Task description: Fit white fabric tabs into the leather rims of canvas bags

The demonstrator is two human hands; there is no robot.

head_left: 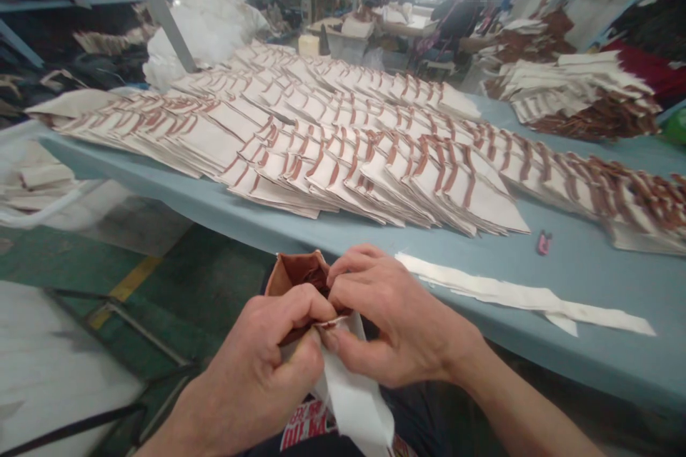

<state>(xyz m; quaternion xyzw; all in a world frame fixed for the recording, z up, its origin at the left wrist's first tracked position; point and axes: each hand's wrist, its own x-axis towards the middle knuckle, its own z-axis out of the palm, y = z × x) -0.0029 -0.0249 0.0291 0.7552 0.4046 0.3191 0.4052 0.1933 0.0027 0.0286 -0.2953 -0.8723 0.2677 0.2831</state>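
Observation:
My left hand (268, 357) and my right hand (391, 314) meet just below the table's front edge, both pinched closed on a small brown leather piece (294, 273) with a white fabric strip (354, 400) hanging from it. The fingertips of both hands press together at the seam where brown meets white. The brown piece folds up above my left thumb.
Rows of overlapping white pieces with brown straps (343, 150) cover the light blue table (589, 278). A long white fabric strip (525, 296) and a small pink object (544, 243) lie near the front edge. More stacks (579, 93) sit at the back right, where a person (461, 14) works.

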